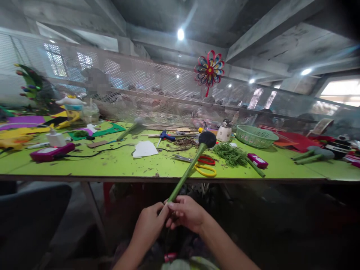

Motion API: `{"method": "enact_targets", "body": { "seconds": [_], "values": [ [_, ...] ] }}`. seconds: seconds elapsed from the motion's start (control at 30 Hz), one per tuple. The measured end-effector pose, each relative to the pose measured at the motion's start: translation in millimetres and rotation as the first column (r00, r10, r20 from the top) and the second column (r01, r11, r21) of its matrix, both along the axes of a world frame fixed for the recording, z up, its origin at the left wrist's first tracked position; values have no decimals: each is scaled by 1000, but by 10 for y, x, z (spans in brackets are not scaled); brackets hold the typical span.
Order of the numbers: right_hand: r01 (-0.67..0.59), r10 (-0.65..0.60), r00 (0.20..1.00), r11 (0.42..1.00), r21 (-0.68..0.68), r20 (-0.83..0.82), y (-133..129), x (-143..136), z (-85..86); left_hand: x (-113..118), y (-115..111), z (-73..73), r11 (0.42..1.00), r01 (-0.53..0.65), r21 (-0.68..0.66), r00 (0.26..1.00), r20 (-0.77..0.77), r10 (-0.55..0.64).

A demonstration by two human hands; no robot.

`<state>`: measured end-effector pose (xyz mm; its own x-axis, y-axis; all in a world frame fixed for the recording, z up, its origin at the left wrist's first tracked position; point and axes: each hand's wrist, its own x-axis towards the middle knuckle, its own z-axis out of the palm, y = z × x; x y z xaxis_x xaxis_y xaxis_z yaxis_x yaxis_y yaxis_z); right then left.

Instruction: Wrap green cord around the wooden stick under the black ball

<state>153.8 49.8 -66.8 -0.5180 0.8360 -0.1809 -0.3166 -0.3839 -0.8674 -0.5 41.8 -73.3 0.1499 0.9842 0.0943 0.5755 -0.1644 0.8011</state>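
Observation:
A long green stem (184, 176) with a dark, round, flat-topped head (207, 139), like an artificial lotus pod, slants up and away in front of the table edge. My left hand (150, 222) pinches its lower end from the left. From the other side my right hand (189, 213) closes its thumb and fingers on the same end, close against the left hand. The stem's very tip is hidden between the fingers. Behind the stem lie scissors (206, 171) with red and yellow handles, partly covered by it. A heap of green string (230, 154) is right of the head.
The green table (112, 165) carries a white paper piece (145, 149), a blue glue gun (166, 136), a magenta box (52, 152) with a cable, a smaller magenta box (257, 160), a green basket (256, 135) and similar stems (312, 154). A perforated screen (157, 93) stands behind.

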Motion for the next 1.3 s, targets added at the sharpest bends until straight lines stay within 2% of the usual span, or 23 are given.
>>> {"method": "enact_targets", "body": {
  "seconds": [0.17, 0.37, 0.53, 0.63, 0.7, 0.8, 0.87, 1.0, 1.1, 1.3],
  "values": [
    [40, -42, 992, 999, 17, 122, -37, 1, 41, 13, -25, -3, 998, 1, -59, 993, 116, 6],
    [157, -190, 934, 979, 130, 303, -150, -30, 96, 58, -7, -150, 972, 62, -227, 965, 262, -1],
    [129, -173, 933, 979, 156, 315, -153, -23, 94, 49, -27, -242, 927, 145, -345, 919, 394, 3],
    [88, -139, 946, 980, 181, 294, -109, 5, 76, 43, -44, -236, 865, 234, -443, 843, 536, 46],
    [84, -142, 943, 976, 200, 300, -78, 31, 72, 49, -57, -201, 818, 326, -474, 743, 663, 87],
    [105, -168, 943, 970, 219, 289, -64, 75, 73, 75, -89, -121, 782, 434, -448, 606, 787, 114],
    [130, -195, 942, 962, 239, 272, -78, 103, 66, 102, -113, -68, 775, 459, -434, 573, 811, 115],
    [179, -244, 941, 946, 270, 234, -114, 145, 32, 166, -137, 23, 766, 462, -447, 599, 794, 102],
    [218, -269, 941, 946, 241, 204, -117, 158, 19, 207, -147, 63, 782, 419, -462, 656, 749, 91],
    [275, -312, 935, 938, 212, 167, -117, 163, -5, 221, -281, 22, 911, 131, -392, 791, 595, 142]
  ]
}}
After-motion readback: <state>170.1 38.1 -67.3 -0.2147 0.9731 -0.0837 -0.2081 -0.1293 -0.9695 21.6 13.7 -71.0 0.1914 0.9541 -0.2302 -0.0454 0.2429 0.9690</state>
